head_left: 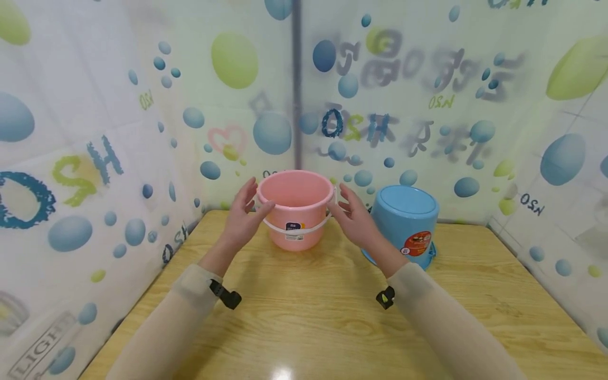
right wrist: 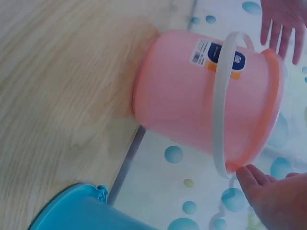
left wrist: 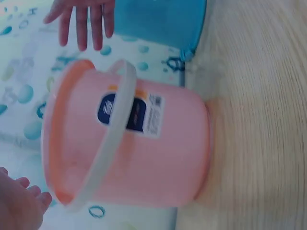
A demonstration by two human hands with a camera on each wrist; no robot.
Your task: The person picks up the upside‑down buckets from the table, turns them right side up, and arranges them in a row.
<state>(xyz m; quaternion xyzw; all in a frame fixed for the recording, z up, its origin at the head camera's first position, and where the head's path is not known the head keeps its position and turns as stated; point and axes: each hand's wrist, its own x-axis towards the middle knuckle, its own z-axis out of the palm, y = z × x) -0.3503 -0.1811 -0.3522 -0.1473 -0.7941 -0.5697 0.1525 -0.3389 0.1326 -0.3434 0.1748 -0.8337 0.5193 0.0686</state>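
Note:
An upright pink bucket (head_left: 296, 215) with a white handle (head_left: 315, 227) and a dark label stands on a wooden table, its mouth facing up. The handle hangs down across its front. My left hand (head_left: 244, 216) is at the left side of the rim, fingers extended and thumb apart; in the left wrist view a small gap shows between fingertips and rim. On the other side is my right hand (head_left: 353, 219), fingers loosely extended. Its fingertips lie at the rim by the handle's end in the right wrist view; I cannot tell whether they touch. Neither hand grips anything.
A blue bucket (head_left: 404, 216) with a red label stands upside down to the right of the pink one, partly behind my right forearm. Bubble-printed curtains (head_left: 237, 105) border the wooden table (head_left: 304, 316) at the back and both sides.

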